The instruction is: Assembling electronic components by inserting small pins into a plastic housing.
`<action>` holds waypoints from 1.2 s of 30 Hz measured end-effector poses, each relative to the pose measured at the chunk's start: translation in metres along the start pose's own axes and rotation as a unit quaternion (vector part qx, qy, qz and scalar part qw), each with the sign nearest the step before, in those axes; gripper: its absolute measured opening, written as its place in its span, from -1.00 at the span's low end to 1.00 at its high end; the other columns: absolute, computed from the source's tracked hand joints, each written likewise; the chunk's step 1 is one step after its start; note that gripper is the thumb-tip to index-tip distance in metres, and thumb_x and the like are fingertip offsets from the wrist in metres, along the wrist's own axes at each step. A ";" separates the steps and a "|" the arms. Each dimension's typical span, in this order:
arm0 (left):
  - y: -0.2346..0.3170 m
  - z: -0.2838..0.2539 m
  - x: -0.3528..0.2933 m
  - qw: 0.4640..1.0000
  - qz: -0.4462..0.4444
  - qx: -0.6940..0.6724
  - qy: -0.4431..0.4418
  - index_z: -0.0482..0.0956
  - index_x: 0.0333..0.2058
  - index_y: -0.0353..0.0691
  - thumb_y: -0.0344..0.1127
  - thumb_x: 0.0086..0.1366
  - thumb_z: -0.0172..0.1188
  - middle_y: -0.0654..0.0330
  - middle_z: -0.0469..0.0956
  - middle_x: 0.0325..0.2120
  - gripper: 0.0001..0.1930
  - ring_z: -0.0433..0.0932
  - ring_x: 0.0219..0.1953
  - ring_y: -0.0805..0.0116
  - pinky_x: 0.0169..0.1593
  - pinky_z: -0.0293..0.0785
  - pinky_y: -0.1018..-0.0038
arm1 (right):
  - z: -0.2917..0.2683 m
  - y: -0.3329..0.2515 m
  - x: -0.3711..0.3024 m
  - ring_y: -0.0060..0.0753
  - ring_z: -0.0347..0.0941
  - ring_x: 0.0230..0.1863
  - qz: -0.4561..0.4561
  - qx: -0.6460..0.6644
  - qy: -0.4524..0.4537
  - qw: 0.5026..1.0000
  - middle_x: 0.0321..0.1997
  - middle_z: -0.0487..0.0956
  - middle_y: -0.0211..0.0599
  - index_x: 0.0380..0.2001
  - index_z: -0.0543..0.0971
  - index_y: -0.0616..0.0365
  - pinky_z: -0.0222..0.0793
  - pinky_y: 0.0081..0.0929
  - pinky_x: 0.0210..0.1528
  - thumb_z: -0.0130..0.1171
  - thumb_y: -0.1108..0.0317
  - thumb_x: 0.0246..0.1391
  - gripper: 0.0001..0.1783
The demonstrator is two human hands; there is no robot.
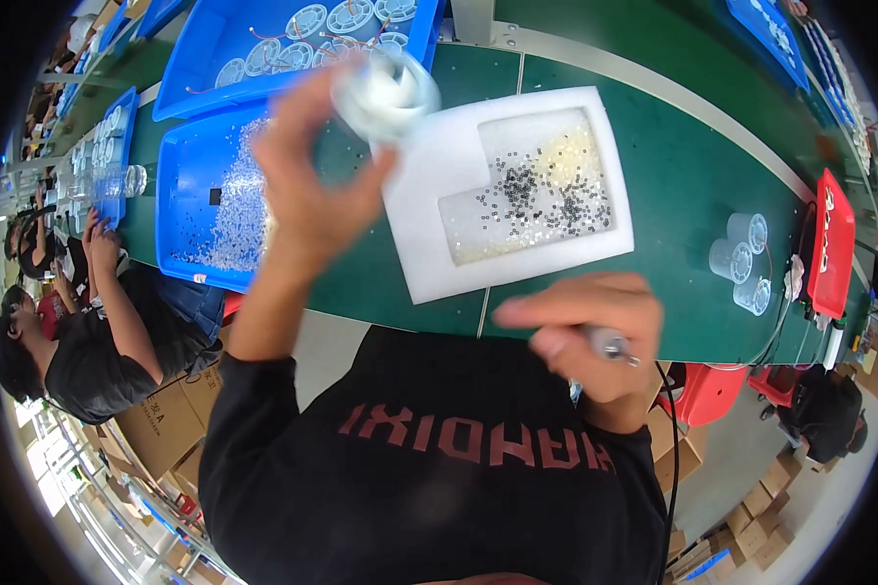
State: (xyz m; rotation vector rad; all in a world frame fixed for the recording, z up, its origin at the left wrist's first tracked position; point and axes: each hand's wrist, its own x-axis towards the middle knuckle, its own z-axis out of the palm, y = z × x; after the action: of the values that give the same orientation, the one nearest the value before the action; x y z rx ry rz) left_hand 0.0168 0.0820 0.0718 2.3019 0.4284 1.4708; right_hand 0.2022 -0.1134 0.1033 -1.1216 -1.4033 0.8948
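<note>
My left hand is closed around a round, whitish plastic part, blurred by motion and raised over the far left part of the table. Its thumb and fingers grip the part's side. Close to the table's front edge, my right hand is curled around a silver metal tool, with only its round end showing. The index finger points left. Between the hands lies a white foam tray, its recess strewn with small black and pale pieces.
A blue tray of tiny white pieces is at left. Behind it, a blue bin holds round wired parts. Several clear plastic cups and a red tray are at right. A person sits at left; a black cable hangs at right.
</note>
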 end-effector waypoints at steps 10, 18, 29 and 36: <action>-0.264 -0.092 0.083 0.824 -0.317 0.372 -0.287 0.58 -0.25 -0.40 0.22 0.13 0.11 -0.21 0.57 -0.30 -0.36 0.58 -0.20 -0.05 -0.16 0.48 0.28 | -0.127 0.065 -0.128 0.02 0.46 -0.12 0.316 -0.640 0.371 0.594 -0.04 0.41 -0.13 -0.06 0.53 0.09 0.41 -0.19 -0.13 0.21 0.30 0.02 -0.63; -0.210 -0.068 0.098 0.726 -0.457 0.303 -0.416 0.57 -0.16 -0.32 0.31 0.25 -0.12 -0.18 0.57 -0.30 -0.30 0.55 -0.15 -0.01 -0.07 0.42 0.28 | -0.136 0.068 -0.139 -0.03 0.46 -0.21 0.256 -0.623 0.393 0.626 -0.17 0.45 -0.09 -0.18 0.59 0.12 0.39 -0.24 -0.16 0.28 0.33 -0.04 -0.70; 0.061 0.028 0.021 0.911 -0.034 -0.212 -0.352 0.31 0.07 -0.36 -0.46 -0.09 0.39 -0.11 0.38 0.06 -0.31 0.37 0.12 -0.02 0.14 0.31 0.21 | -0.012 0.001 -0.038 -0.68 0.27 -0.44 0.195 0.019 0.347 0.917 -0.47 0.45 -0.46 -0.29 0.61 0.27 0.16 -0.70 -0.41 0.36 0.61 -0.22 -0.69; 0.042 0.023 -0.061 0.814 -0.418 -0.404 -0.002 0.20 -0.01 -0.35 -0.41 0.07 0.26 -0.08 0.38 -0.10 -0.45 0.45 0.01 0.09 0.04 0.45 0.23 | -0.007 0.011 -0.024 -0.58 0.40 -0.43 0.145 0.072 0.290 0.943 -0.34 0.58 -0.19 0.09 0.38 0.34 0.30 -0.69 -0.38 0.10 0.61 0.01 -0.50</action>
State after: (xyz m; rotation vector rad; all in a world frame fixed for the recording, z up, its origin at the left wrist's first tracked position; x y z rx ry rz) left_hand 0.0151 0.0141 0.0344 1.1752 0.5660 0.9059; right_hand 0.2106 -0.1337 0.0877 -1.3595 -0.6919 0.7664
